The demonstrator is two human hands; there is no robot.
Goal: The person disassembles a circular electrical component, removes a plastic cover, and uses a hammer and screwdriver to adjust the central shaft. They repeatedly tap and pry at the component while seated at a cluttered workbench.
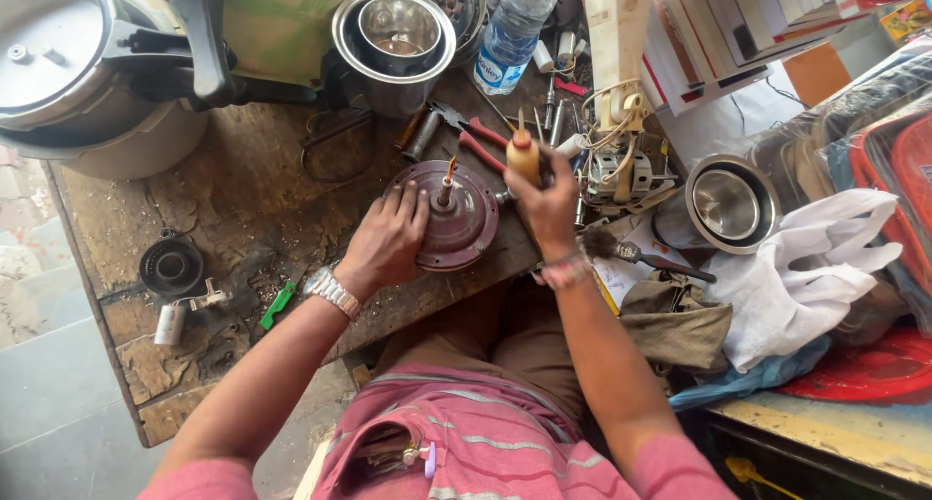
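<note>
A round maroon motor housing (464, 230) with a short shaft and red wires sticking up lies on the worn wooden table (233, 189). My left hand (388, 240) rests flat on its left side, fingers spread, a metal watch on the wrist. My right hand (547, 201) grips a tool with a tan wooden handle (523, 156) just right of the housing, its tip hidden behind the hand.
Red-handled pliers (481, 136), screwdrivers and a steel pot (393, 34) lie behind the housing. A water bottle (512, 29), a small electric motor (631, 175), a steel bowl (728, 204), a brush (631, 252) and white cloth (815, 267) sit to the right. A black ring (171, 265) and green tool (277, 306) lie left.
</note>
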